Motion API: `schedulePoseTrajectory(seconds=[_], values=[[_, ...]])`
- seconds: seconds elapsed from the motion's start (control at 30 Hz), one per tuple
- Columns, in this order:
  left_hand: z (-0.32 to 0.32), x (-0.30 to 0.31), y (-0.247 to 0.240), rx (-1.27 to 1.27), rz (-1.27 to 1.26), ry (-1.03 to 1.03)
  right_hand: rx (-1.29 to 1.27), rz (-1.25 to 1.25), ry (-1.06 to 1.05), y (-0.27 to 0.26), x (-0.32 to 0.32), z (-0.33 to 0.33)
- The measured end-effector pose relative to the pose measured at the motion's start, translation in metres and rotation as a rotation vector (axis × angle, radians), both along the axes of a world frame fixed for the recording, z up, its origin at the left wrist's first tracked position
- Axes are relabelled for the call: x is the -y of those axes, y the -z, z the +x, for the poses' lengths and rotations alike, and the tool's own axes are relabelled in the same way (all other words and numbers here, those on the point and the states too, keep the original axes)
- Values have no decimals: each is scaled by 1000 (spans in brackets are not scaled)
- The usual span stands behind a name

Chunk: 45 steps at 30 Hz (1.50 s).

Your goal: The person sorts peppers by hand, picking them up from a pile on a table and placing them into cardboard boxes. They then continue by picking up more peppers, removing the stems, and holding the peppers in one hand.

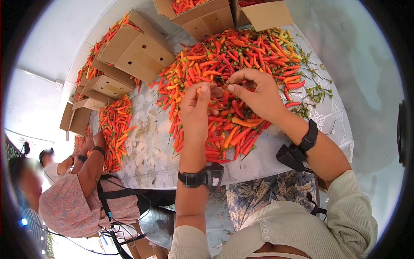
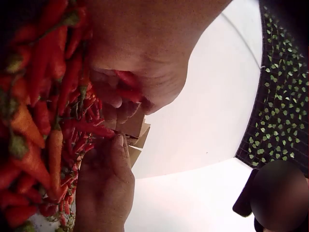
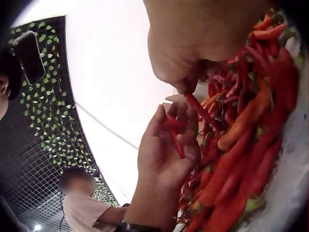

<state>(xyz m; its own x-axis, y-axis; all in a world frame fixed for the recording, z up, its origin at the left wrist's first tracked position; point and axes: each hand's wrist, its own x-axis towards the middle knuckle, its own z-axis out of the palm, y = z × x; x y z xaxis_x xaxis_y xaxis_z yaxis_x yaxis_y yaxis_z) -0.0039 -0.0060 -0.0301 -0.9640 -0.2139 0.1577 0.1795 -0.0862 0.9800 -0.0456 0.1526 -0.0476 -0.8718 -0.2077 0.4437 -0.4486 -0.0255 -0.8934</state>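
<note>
Over a wide heap of red and orange chili peppers (image 1: 241, 52), both hands are raised close together. The left hand (image 1: 196, 105) has its palm turned up; in the right wrist view, red peppers (image 3: 177, 135) lie in that left hand (image 3: 164, 154) under its curled fingers. The right hand (image 1: 258, 93) has thumb and forefinger together. From its fingertips a red pepper (image 3: 200, 108) extends in the right wrist view. The left wrist view shows the right hand (image 2: 106, 179) pinching this pepper (image 2: 89, 128) at one end, below the left hand (image 2: 140, 48).
Cardboard boxes (image 1: 140, 52) stand along the table's far side, some holding peppers. Green stems (image 1: 317, 93) are scattered at the right of the silver patterned tablecloth (image 1: 146, 151). At left, another person (image 1: 82, 194) reaches into a second pepper pile (image 1: 114, 129).
</note>
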Motion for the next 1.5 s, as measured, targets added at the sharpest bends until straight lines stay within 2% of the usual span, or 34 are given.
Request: schedulePoseTrajectory(seconds=[0.1,0.2,0.23,0.33,0.53,0.63,0.73,0.83,1.03,1.13,1.23,1.33,1.4,1.5], values=[[0,0,5,-12,-173,21,109,-100,-91,1,0,-1],[5,-2,1,135,-175,137,156,-215,-128,3,3,-2],[5,-2,2,109,-161,166,170,-255,-137,4,3,-3],[5,-3,3,60,-140,223,88,-183,-104,4,2,-5],[3,-1,7,-9,-201,202,176,-129,-197,2,-1,-6],[3,-1,9,-17,-264,177,-31,55,-4,-11,-5,4],[2,-2,9,-12,-300,142,-408,162,156,-5,-3,0],[3,-5,8,-17,-314,121,-532,193,253,-7,-1,1],[3,-7,5,-11,-353,82,-625,250,318,-7,-1,2],[3,-9,4,-38,-321,77,-629,184,381,-8,3,5],[4,-9,5,-36,-263,95,-402,112,362,-1,9,7],[2,-5,9,-42,-289,76,-610,196,424,-6,5,8],[1,-4,11,-75,-339,19,-606,183,456,-9,3,6],[5,4,0,17,61,31,-563,223,553,-6,-6,-6]])
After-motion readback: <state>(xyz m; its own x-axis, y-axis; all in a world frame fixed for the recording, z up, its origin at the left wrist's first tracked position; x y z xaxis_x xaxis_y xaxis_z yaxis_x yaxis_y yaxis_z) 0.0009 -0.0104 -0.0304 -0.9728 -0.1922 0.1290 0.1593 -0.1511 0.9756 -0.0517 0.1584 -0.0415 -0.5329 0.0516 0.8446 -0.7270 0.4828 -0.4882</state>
